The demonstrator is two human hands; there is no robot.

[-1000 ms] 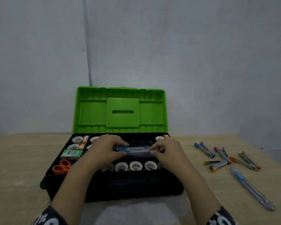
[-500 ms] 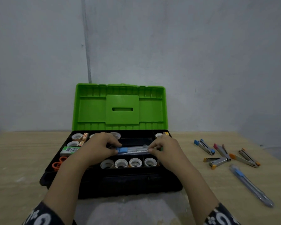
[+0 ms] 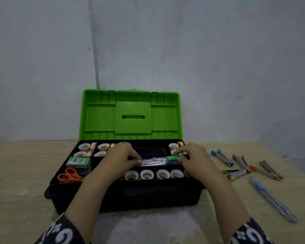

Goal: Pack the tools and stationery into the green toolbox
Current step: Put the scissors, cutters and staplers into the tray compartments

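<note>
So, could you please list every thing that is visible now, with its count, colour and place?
toolbox: 1, black base, green lid open, table centre
tape rolls: about ten visible, white, tray compartments
scissors: 1, orange, tray left
boxes: a stack, green on top, tray left
packaged cutter: 1, clear with green end, over the tray's middle
staplers: 4, metal with blue, pink or orange ends, table right
blue cutter: 1, clear packaging, table right
left hand: holds the packaged cutter
right hand: holds its green end

The open toolbox [image 3: 123, 194] sits mid-table with tape rolls [image 3: 153, 174] along its front tray, scissors [image 3: 69, 176] at its left, and staplers [image 3: 239, 162] and a knife [image 3: 273, 199] lying to its right
</note>
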